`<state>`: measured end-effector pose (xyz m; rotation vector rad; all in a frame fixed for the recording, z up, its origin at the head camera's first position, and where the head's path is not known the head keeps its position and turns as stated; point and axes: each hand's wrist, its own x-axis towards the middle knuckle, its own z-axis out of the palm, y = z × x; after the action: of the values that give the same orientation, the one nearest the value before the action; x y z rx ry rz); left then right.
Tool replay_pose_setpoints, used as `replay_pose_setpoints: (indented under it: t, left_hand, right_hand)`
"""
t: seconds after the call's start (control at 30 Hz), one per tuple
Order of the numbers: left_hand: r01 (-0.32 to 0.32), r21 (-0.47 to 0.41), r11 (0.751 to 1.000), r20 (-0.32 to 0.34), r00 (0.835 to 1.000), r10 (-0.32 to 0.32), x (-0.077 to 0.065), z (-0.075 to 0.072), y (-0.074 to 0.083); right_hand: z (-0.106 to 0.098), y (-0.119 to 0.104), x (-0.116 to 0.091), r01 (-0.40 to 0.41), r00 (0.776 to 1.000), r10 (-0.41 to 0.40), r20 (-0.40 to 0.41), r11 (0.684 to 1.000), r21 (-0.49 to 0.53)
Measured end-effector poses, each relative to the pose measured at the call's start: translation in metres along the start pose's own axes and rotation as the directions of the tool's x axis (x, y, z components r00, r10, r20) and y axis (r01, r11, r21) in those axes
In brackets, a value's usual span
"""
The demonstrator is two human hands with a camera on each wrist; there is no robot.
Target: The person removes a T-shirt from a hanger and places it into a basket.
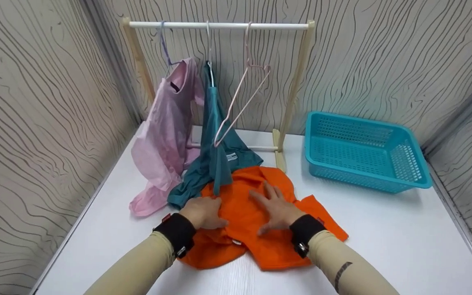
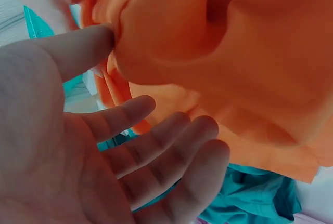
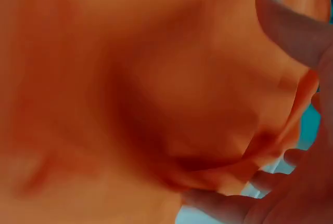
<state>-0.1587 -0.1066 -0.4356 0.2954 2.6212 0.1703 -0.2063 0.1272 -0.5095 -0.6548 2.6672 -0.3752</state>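
An orange garment [image 1: 244,205], probably a shirt, lies crumpled on the white table, a small white label [image 1: 236,242] showing near its lower edge. My left hand [image 1: 205,212] is at its left side. In the left wrist view the fingers [image 2: 171,167] are spread and the thumb touches a fold of orange cloth. Over the right half of the garment, my right hand [image 1: 276,208] has its fingers spread apart. The right wrist view shows the right thumb [image 3: 291,29] extended, with orange fabric filling most of the picture.
A rack with a white rail [image 1: 219,25] stands behind. From it hang a pink shirt [image 1: 166,123], a teal garment [image 1: 215,135] whose hem meets the orange cloth, and a bare pink hanger [image 1: 236,104]. A turquoise basket [image 1: 367,180] sits at the right.
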Motion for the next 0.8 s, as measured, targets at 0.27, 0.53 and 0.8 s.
replay_pose_setpoints:
  t: [0.27,0.53,0.8]
  left_hand:
    - [0.007,-0.005,1.000,0.016,1.000,-0.007,0.000,0.006,-0.003]
    - [0.026,-0.076,0.997,0.001,1.000,-0.026,-0.001,0.001,-0.002]
    - [0.059,-0.147,0.987,0.023,0.998,-0.056,-0.001,0.001,-0.001]
  right_hand:
    - [0.017,-0.040,0.019,0.022,0.996,-0.004,0.086,0.976,-0.219]
    - [0.018,-0.034,0.019,0.068,0.997,-0.056,0.055,0.970,-0.233]
    - [0.017,-0.009,0.014,0.087,0.996,-0.088,0.000,0.988,-0.127]
